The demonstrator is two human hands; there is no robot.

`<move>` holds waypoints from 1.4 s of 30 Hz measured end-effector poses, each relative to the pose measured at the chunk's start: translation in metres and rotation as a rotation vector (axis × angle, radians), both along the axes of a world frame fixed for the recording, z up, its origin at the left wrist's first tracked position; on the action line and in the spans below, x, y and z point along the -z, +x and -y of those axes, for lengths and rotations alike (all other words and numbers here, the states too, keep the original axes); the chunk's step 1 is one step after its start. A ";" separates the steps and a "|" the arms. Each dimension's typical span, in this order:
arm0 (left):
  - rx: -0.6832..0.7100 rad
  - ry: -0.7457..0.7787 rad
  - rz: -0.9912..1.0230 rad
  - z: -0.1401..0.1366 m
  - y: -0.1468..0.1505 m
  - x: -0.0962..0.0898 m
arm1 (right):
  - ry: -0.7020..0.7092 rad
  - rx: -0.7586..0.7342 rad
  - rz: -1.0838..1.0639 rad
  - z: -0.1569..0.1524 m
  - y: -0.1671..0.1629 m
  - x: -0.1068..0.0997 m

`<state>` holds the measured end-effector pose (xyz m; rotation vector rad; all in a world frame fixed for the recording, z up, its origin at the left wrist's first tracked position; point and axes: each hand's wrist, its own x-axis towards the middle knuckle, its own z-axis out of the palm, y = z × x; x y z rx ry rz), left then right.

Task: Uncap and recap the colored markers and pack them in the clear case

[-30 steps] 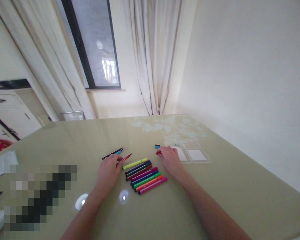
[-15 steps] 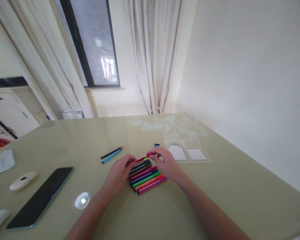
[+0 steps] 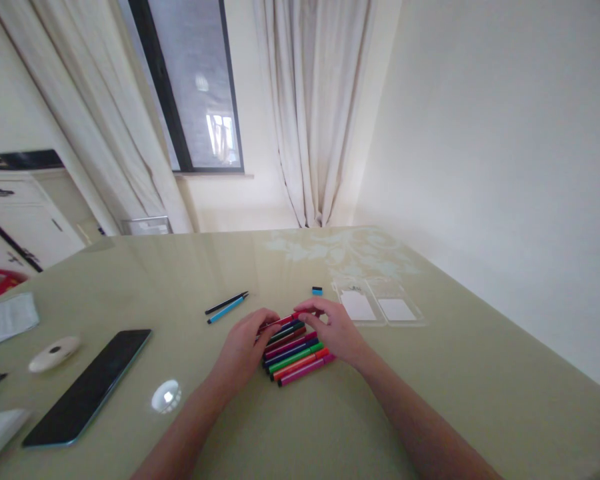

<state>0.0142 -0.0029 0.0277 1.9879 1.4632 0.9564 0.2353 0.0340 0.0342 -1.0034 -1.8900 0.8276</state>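
My left hand (image 3: 250,337) is closed around the barrel of a red marker (image 3: 286,321), held above a row of markers. At the marker's other end, my right hand (image 3: 333,327) pinches its red cap (image 3: 297,314), which meets the barrel. How firmly the cap sits cannot be seen. Below both hands, several capped markers lie side by side, among them a green marker (image 3: 296,358), an orange marker (image 3: 300,366) and a magenta marker (image 3: 305,372). My fingers hide part of the row's far side.
An uncapped black marker (image 3: 226,303) and blue marker (image 3: 227,310) lie left of my hands. Small black and blue caps (image 3: 317,291) rest beyond them. A clear open case (image 3: 375,319) lies to the right. A tablet (image 3: 87,387) and a white oval device (image 3: 54,355) are at left.
The red cap has come onto the tip of the red marker, covering the black tip seen before. The view has shifted slightly, and the loose caps show more fully.
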 end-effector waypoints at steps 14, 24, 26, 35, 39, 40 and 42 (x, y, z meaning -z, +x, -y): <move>-0.024 0.054 -0.014 -0.002 0.003 0.010 | -0.105 -0.003 0.009 -0.005 0.002 0.008; -0.005 0.141 -0.284 -0.015 -0.007 0.022 | 0.169 0.448 0.645 -0.040 0.021 0.014; -0.098 0.159 -0.306 -0.020 -0.015 0.023 | 0.192 0.429 0.782 -0.044 0.017 0.014; -0.557 0.075 -0.642 -0.024 -0.066 0.024 | 0.179 0.409 0.860 -0.028 0.018 0.027; -0.477 0.086 -0.514 -0.026 -0.058 0.023 | 0.171 0.356 0.653 -0.021 0.016 0.021; -0.422 0.097 -0.418 -0.026 -0.052 0.022 | 0.159 0.328 0.554 -0.019 0.014 0.018; -0.274 0.102 -0.210 -0.024 -0.038 0.020 | 0.150 0.255 0.353 -0.014 0.009 0.014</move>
